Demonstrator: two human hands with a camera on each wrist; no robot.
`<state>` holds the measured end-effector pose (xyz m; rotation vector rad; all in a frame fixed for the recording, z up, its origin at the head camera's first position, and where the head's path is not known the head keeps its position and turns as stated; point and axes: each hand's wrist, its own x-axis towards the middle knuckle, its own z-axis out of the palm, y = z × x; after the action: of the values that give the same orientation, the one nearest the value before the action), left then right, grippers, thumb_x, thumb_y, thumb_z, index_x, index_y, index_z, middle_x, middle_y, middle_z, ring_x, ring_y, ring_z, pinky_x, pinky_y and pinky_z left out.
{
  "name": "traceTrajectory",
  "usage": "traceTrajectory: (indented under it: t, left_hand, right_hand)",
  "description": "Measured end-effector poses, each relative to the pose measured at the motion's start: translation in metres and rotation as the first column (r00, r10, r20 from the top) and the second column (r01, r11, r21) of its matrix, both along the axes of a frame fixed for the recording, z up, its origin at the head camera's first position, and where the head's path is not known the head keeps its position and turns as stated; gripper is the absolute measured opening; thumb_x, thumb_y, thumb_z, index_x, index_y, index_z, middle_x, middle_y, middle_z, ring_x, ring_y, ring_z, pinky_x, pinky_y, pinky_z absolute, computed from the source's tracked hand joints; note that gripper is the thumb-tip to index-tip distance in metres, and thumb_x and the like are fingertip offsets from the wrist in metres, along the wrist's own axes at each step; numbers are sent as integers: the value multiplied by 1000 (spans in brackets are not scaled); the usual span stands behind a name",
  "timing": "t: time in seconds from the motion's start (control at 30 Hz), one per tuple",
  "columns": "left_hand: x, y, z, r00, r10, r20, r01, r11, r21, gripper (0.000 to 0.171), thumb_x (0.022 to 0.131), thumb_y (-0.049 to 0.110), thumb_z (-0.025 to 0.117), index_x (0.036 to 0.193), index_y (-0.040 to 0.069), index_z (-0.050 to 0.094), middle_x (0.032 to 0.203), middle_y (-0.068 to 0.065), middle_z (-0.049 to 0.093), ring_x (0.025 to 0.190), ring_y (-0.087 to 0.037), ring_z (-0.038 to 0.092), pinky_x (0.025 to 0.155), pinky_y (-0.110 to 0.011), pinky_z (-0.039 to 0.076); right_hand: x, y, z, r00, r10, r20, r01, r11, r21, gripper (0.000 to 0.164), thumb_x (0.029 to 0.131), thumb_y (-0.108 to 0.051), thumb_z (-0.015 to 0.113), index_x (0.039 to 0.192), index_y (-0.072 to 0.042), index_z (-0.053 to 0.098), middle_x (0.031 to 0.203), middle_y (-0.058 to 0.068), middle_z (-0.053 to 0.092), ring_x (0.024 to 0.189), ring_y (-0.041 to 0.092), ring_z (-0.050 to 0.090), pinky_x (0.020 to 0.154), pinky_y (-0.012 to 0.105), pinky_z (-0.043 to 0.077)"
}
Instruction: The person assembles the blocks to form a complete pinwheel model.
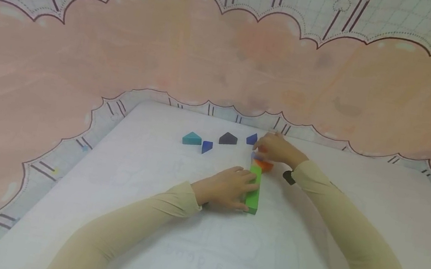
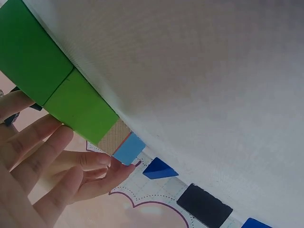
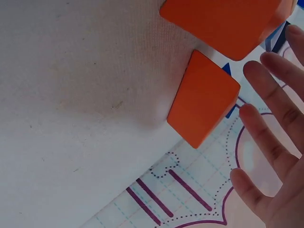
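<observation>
My left hand (image 1: 230, 187) lies across a long green block (image 1: 253, 195), fingers extended along it. In the left wrist view a dark green block (image 2: 35, 52) and a light green block (image 2: 83, 107) stand end to end, with the fingers (image 2: 42, 135) beside them. My right hand (image 1: 279, 150) reaches in at the far end, partly covering a light blue block (image 2: 129, 148); a fingertip is right at this block. Two orange blocks, one large (image 3: 232, 23) and one smaller (image 3: 204, 99), lie near the right hand's spread fingers (image 3: 273, 95) in the right wrist view.
Toward the back of the white table (image 1: 132, 164) lie a teal block (image 1: 192, 139), a dark grey block (image 1: 228, 139) and two blue blocks, one left (image 1: 207, 146) and one right (image 1: 251, 138). A black block (image 1: 288, 177) sits beside the right sleeve. A patterned curtain (image 1: 209, 60) borders the table.
</observation>
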<state>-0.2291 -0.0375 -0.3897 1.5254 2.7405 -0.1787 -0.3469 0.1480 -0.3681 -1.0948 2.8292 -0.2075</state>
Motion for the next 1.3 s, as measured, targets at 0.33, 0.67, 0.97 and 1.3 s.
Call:
traceTrajectory:
  t: [0.33, 0.67, 0.97, 1.3]
  left_hand:
    - [0, 1, -1, 1000, 3, -1, -3, 1000, -4, 62, 87, 57, 55, 134, 19, 46, 136, -6, 47, 127, -22, 45, 115, -39, 31]
    - [1, 1, 1, 1000, 21, 20, -20, 999, -25, 63, 87, 57, 54, 137, 19, 44, 141, -6, 44, 131, -22, 42, 116, -40, 29]
    - [2, 1, 2, 999, 23, 22, -23, 1000, -20, 62, 87, 56, 55, 135, 19, 44, 139, -6, 45, 131, -22, 42, 116, -40, 29]
    - [2, 1, 1, 1000, 0, -12, 0, 1000, -4, 58, 87, 56, 55, 131, 18, 47, 133, -5, 48, 126, -22, 46, 114, -39, 32]
  right_hand:
    - [1, 1, 0, 997, -1, 71, 1, 1000, -3, 25, 88, -11, 61, 112, -11, 69, 105, 6, 69, 105, 26, 53, 100, 56, 31]
    - [3, 3, 3, 991, 31, 130, -26, 999, -33, 32, 86, -4, 61, 116, -13, 67, 111, 7, 68, 111, 28, 52, 100, 56, 32]
    - [2, 4, 2, 991, 37, 130, -29, 998, -62, 28, 85, 0, 62, 108, -13, 71, 111, 6, 68, 113, 28, 51, 104, 56, 29]
    - [1, 5, 2, 995, 47, 92, -41, 997, -67, 24, 86, -4, 64, 105, -15, 72, 105, 3, 70, 107, 25, 53, 100, 52, 33]
